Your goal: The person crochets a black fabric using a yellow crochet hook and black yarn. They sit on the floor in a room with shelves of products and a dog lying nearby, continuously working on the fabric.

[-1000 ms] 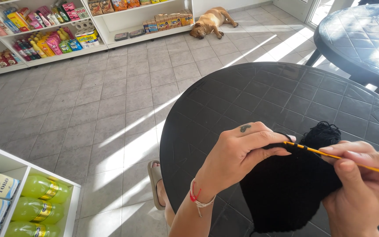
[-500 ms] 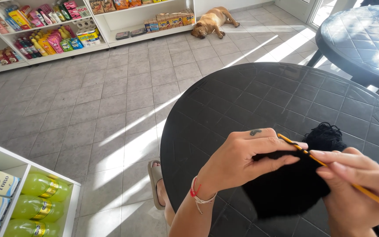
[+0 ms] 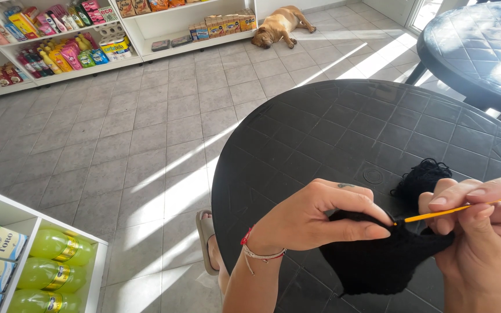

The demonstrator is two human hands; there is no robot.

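Note:
My left hand pinches the top edge of a black crocheted piece between thumb and fingers, just above a round black plastic table. A red string bracelet circles that wrist. My right hand grips a thin orange crochet hook, whose tip meets the black fabric by my left fingertips. A loose clump of black yarn lies on the table behind the work. The lower part of the fabric hangs between both hands.
A second dark round table stands at the upper right. A tan dog lies on the tiled floor by white shelves of packaged goods. A white shelf with green bottles is at the lower left. A sandalled foot shows under the table.
The hook has swung from pointing down-right to nearly level, its tip now at the fabric edge. Both hands have shifted slightly and the fabric has been drawn lower.

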